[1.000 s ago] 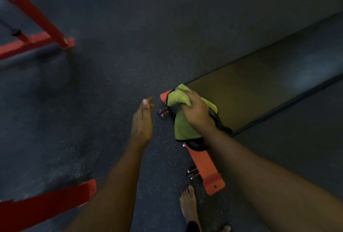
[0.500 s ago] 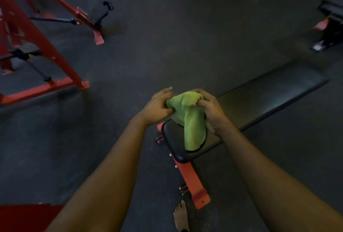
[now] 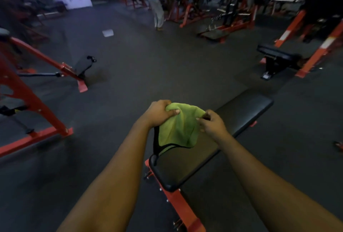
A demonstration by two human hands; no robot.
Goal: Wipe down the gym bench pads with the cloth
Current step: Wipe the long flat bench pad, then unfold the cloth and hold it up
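Evidently the wiping had paused: a second earlier the right grip [image 3: 213, 126] alone pressed the bunched cloth [image 3: 178, 128] onto the near end of the bench pad [image 3: 241, 115], with the left grip [image 3: 159, 113] free beside it. Now both held the cloth up, the left closed on one top corner and the right pinching the other, so it hung spread between them over the pad's near half. Whether its lower hem touched that surface I could not tell. I judged this a shake-out to find a fresh face before more strokes.

The cloth was lime green, soft and limp, falling in loose folds, with a dark trimmed edge. The pad was long, flat and black, smooth with a faint sheen and rounded corners, on a red metal frame [image 3: 183, 207].
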